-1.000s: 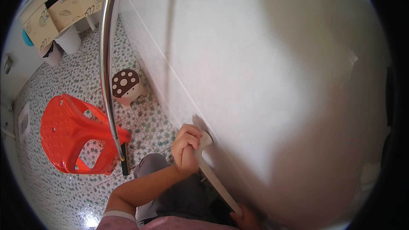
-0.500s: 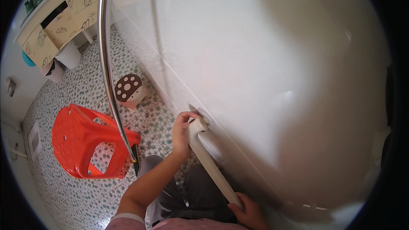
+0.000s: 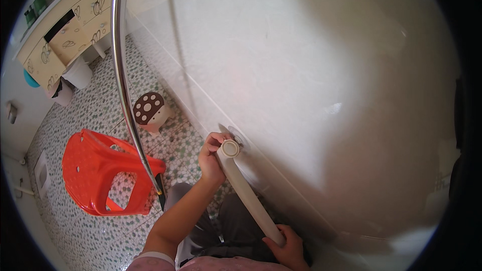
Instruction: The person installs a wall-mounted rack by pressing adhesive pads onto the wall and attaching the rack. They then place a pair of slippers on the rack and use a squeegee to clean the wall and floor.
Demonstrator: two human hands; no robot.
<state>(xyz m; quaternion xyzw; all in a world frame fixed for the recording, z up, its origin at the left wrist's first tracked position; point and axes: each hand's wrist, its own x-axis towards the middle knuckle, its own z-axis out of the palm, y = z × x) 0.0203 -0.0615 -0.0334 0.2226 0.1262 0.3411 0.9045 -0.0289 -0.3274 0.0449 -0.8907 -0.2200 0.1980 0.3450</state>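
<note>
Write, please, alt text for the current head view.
Someone's left grip and right grip hold opposite ends of a pale bar beside a pale wall. A red plastic stool and a small spotted stool stand on the patterned floor.

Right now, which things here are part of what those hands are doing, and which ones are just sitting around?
In use:
- pale bar, left hand at its round end, right hand at the other

Just around, it seems:
- red stool
- spotted mushroom-like stool
- shiny metal pole
- white bin
</note>
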